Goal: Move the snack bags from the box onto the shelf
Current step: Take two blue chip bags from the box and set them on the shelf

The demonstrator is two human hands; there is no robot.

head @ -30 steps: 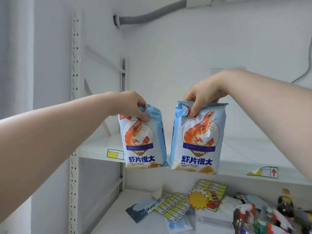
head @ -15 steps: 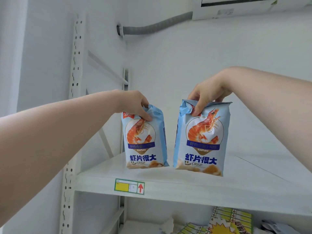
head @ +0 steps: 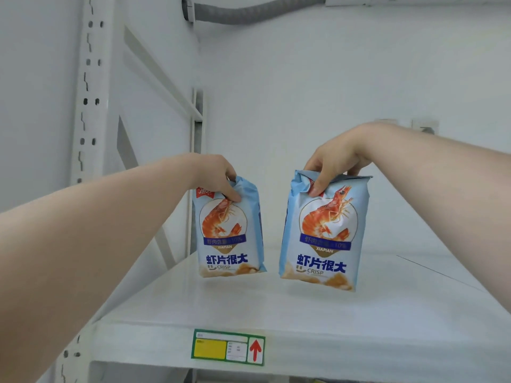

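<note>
Two light-blue snack bags with an orange shrimp picture hang upright over a white shelf [head: 304, 322]. My left hand [head: 218, 175] pinches the top of the left bag [head: 229, 239], which is turned slightly to the right. My right hand [head: 334, 164] grips the crumpled top of the right bag [head: 320, 239]. Both bag bottoms are at or just above the shelf surface; contact is unclear. The box is out of view.
A white perforated upright [head: 88, 111] stands at the left, a second post [head: 197, 150] at the back corner. A green and yellow price label with a red arrow [head: 228, 347] is on the shelf's front edge. A grey hose [head: 249, 15] runs along the wall above.
Both hands have carried the bags forward and over the shelf, from in front of its edge to above its surface. The view has tilted up, so the lower shelf's clutter has dropped out of sight.
</note>
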